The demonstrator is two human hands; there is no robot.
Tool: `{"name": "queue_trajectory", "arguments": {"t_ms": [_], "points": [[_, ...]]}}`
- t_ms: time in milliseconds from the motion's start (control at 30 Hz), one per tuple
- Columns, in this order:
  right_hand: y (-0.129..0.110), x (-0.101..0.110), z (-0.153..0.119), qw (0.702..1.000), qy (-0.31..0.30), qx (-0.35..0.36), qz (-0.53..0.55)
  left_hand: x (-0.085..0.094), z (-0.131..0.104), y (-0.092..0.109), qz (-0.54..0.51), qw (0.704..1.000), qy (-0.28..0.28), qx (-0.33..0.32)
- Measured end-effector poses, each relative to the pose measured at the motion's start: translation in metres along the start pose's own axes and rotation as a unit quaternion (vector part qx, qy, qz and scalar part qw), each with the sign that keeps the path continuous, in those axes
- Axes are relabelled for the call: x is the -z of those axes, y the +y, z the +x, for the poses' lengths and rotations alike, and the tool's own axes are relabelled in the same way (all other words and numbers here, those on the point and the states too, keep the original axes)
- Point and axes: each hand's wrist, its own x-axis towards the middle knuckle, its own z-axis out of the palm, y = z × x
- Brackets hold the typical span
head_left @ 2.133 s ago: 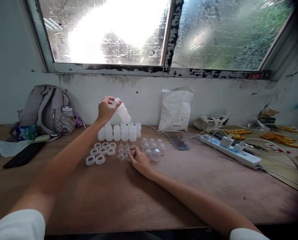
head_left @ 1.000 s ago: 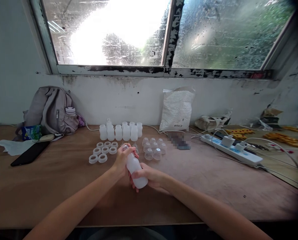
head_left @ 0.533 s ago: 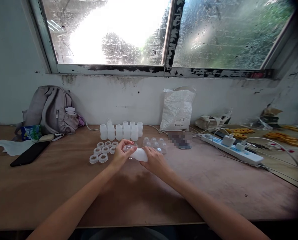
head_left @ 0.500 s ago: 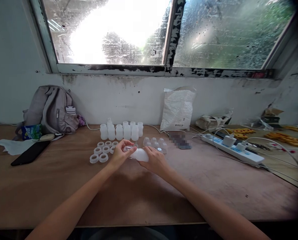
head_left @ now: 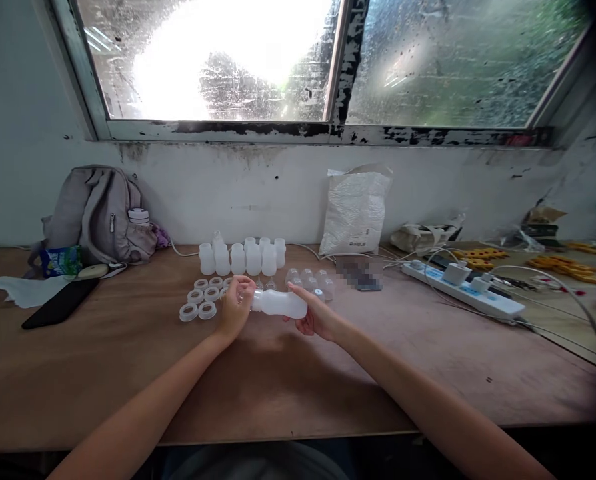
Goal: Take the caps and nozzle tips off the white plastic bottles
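A translucent white baby bottle [head_left: 284, 305] lies sideways in the air between my two hands, low over the table. My left hand [head_left: 235, 308] is closed around its neck end, where a clear part shows at the fingers; exactly what they grip there is partly hidden. At the base, my right hand [head_left: 315, 315] supports the bottle between thumb and fingers. Just left of my left hand sit several translucent screw rings [head_left: 207, 311]. Small clear nipples [head_left: 271, 285] show behind the held bottle. Several clear caps [head_left: 308, 277] stand beyond my right hand.
Several white bottles [head_left: 237, 259] stand in rows near the wall. A black phone [head_left: 62, 304] and grey backpack [head_left: 91, 213] are at left. A white package [head_left: 354, 212] leans on the wall. At right lie a power strip [head_left: 465, 291] with cables and yellow parts [head_left: 561, 267].
The bottle has turned to lie more level, with more of its side showing. My right hand has shifted slightly right and opened its grip somewhat; my left hand has moved to the neck end.
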Motion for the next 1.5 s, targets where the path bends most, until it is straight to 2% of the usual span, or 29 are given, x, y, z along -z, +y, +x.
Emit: {"name": "queue_trajectory", "arguments": {"t_ms": [133,267,333,367,433,533,567,633,700,800,967,1200,1400,1500], "points": [[0.002,-0.005,0.0,0.996,0.038,0.076,-0.034,0.003,0.001,-0.002,0.043,0.998,-0.053,-0.005],[0.005,-0.01,-0.001,0.983,0.072,0.135,-0.105,0.003,0.004,-0.004,0.021,0.998,-0.041,0.035],[0.004,-0.011,-0.003,0.957,0.102,0.195,-0.188,0.002,0.006,-0.007,-0.004,0.997,-0.036,0.07],[0.004,-0.012,-0.005,0.932,0.121,0.242,-0.241,0.001,0.007,-0.009,-0.021,0.994,-0.036,0.096],[0.003,-0.012,-0.007,0.857,0.138,0.351,-0.352,0.0,0.009,-0.013,-0.062,0.983,-0.039,0.169],[0.003,-0.01,-0.011,0.731,0.104,0.473,-0.48,-0.001,0.011,-0.019,-0.118,0.955,-0.042,0.268],[0.003,-0.01,-0.011,0.703,0.093,0.492,-0.505,-0.002,0.012,-0.02,-0.129,0.949,-0.043,0.283],[0.004,-0.009,-0.012,0.677,0.085,0.503,-0.53,-0.002,0.012,-0.022,-0.138,0.946,-0.046,0.289],[0.005,-0.009,-0.013,0.68,0.084,0.496,-0.533,-0.001,0.011,-0.023,-0.141,0.948,-0.044,0.283],[0.007,-0.009,-0.012,0.703,0.09,0.471,-0.526,0.0,0.011,-0.024,-0.144,0.95,-0.034,0.274],[0.014,-0.007,-0.004,0.724,0.142,0.422,-0.527,0.002,0.014,-0.022,-0.145,0.955,-0.012,0.26],[0.021,-0.008,0.002,0.724,0.163,0.387,-0.547,0.003,0.016,-0.018,-0.154,0.965,0.018,0.211],[0.016,-0.002,0.001,0.682,0.181,0.421,-0.57,0.013,0.022,-0.023,-0.071,0.984,0.033,0.16],[0.014,0.003,0.001,0.684,0.197,0.422,-0.562,0.019,0.027,-0.023,-0.065,0.985,0.029,0.155]]}}
